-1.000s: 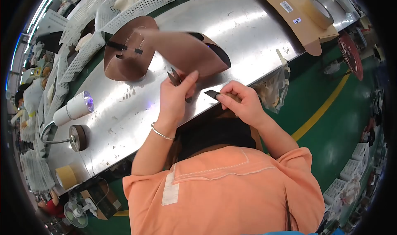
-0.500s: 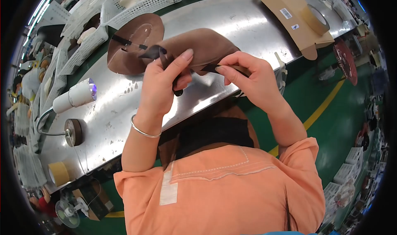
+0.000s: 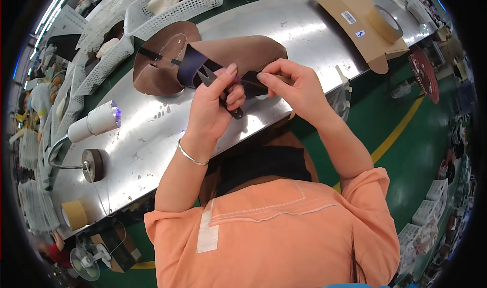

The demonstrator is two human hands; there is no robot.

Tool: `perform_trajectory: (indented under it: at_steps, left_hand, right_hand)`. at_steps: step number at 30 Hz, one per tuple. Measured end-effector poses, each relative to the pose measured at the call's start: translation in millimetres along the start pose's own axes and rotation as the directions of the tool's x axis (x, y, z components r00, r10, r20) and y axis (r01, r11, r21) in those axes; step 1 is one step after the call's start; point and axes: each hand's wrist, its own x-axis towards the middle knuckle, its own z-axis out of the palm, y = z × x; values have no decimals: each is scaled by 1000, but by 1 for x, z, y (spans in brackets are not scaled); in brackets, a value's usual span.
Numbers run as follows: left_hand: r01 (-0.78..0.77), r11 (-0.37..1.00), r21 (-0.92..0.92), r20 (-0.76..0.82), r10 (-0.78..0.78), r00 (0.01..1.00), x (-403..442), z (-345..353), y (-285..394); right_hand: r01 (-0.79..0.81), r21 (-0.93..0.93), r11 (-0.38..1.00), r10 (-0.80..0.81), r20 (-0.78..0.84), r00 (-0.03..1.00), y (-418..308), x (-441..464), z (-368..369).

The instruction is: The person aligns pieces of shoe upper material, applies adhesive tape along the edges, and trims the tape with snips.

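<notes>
A brown fabric hat with a wide brim lies across the metal table in front of me, its dark lining or band showing. My left hand is closed around dark thread snips, whose blades point up and left; its thumb and forefinger rest at the hat's lower edge. My right hand pinches a black strip at that same edge. What lies under its fingertips is partly hidden. Beside the hat, to the left, sits another brown brim piece with a black strap across it.
At the left stands a lamp on a round base, with a tape roll near it. A cardboard box piece with another tape roll lies at the right. White baskets line the table's far side.
My left hand has moved right and the snips' blades now show clearly. My right hand has shifted slightly left with the black strip. The dark lining is more spread into view.
</notes>
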Motion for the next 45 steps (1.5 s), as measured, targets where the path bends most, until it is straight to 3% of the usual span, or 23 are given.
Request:
perform_trajectory:
  at_steps: [4,8,12,21,41,45]
  left_hand:
    - [-96,986,138,-27,101,995,2,15,9]
    - [-157,885,439,-18,183,983,7,20,15]
    - [-140,872,469,-11,164,986,12,20,13]
    - [-124,850,512,7,141,990,12,20,17]
    - [-171,731,660,57,179,982,13,28,18]
    - [-139,780,610,36,148,988,14,27,17]
  right_hand:
    - [32,-32,999,-33,-28,999,-18,-8,-4]
    - [82,-89,993,-87,-54,995,-30,-10,-8]
    - [-3,-176,984,-2,-30,1000,-31,1,-15]
    - [141,-462,875,-127,61,990,-40,19,-18]
    - [155,-564,811,-85,149,985,-44,41,-30]
    - [121,-555,823,-41,155,987,-41,40,-31]
